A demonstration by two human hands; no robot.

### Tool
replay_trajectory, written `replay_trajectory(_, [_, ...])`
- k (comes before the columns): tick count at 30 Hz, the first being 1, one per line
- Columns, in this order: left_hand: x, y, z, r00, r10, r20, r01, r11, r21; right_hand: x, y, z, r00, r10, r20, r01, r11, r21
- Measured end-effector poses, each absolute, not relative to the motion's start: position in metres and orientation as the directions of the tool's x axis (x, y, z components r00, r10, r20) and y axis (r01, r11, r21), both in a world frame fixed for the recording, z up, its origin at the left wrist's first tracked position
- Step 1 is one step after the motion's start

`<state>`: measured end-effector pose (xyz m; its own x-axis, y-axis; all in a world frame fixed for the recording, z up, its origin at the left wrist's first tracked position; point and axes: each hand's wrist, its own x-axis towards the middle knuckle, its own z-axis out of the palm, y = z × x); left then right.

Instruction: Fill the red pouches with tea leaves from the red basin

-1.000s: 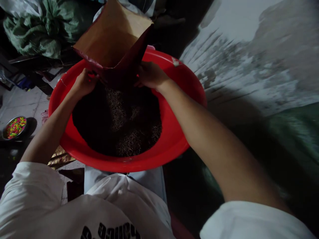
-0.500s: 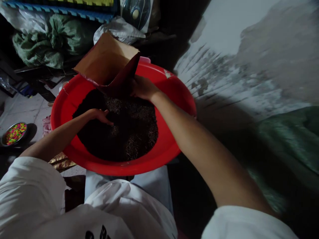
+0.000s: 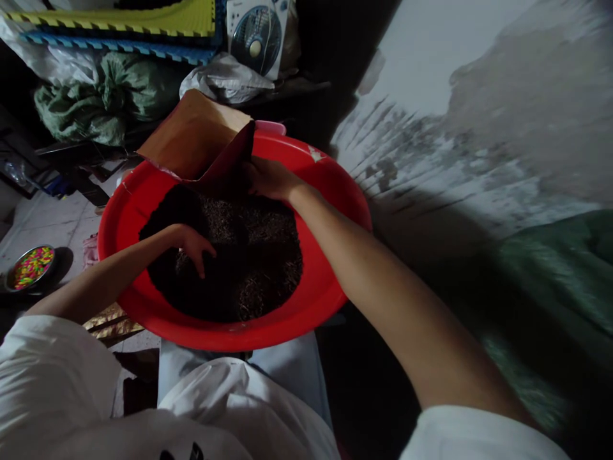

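A wide red basin [image 3: 330,191] rests over my lap, holding a heap of dark, loose, stick-like material [image 3: 268,223]. My left hand [image 3: 195,248] is over the left part of the heap, its thumb and fingers spread, with nothing seen between them. At the basin's far side, my right hand [image 3: 268,177] grips the right side of a brown paper bag [image 3: 194,144]. The bag is tilted, its wide mouth open upward; its lower part is in shadow, and the fingertips behind it are hidden.
A metal bowl of brightly coloured pieces [image 3: 32,267] stands at the left. Behind the basin are green sacks [image 3: 81,108], foam mats [image 3: 143,22] and a fan [image 3: 256,41]. A stained wall [image 3: 421,128] rises at the right.
My left hand has shifted slightly left and toward me, its fingers now spread wider. The bag in my right hand sits a little lower and further left. The view has tilted slightly.
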<state>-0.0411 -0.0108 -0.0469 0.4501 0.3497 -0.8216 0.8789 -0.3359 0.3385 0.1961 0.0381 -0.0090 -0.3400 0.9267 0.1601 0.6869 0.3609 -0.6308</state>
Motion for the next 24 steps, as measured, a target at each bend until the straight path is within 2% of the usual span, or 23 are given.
replay_trajectory(4, [-0.033,-0.017,-0.034,0.592,0.311,-0.743,0.787,-0.419,0.452,0.196,0.039,-0.007,-0.36,0.92,0.155,0.697,0.376,-0.611])
replay_trajectory(7, [-0.024,-0.023,-0.007,0.766,0.256,-0.589,0.624,-0.515,0.588,0.196,0.038,-0.003,-0.383,0.911,0.15,0.702,0.393,-0.594])
replay_trajectory(11, [-0.023,-0.037,0.04,0.887,0.211,-0.411,0.451,-0.589,0.671,0.196,0.035,0.003,-0.459,0.879,0.131,0.696,0.447,-0.562])
replay_trajectory(14, [-0.035,-0.047,0.07,0.921,0.23,-0.316,0.39,-0.584,0.712,0.195,0.031,0.007,-0.535,0.835,0.13,0.69,0.521,-0.502])
replay_trajectory(18, [-0.061,-0.055,0.094,0.941,0.287,-0.18,0.317,-0.555,0.769,0.192,0.027,0.008,-0.536,0.835,0.126,0.713,0.527,-0.462])
replay_trajectory(22, [-0.086,-0.057,0.097,0.952,0.297,0.08,0.094,-0.528,0.844,0.19,0.029,0.007,-0.536,0.839,0.089,0.731,0.515,-0.448])
replay_trajectory(24, [-0.092,-0.057,0.094,0.893,0.41,0.187,0.085,-0.56,0.824,0.191,0.031,0.004,-0.537,0.839,0.087,0.73,0.514,-0.45])
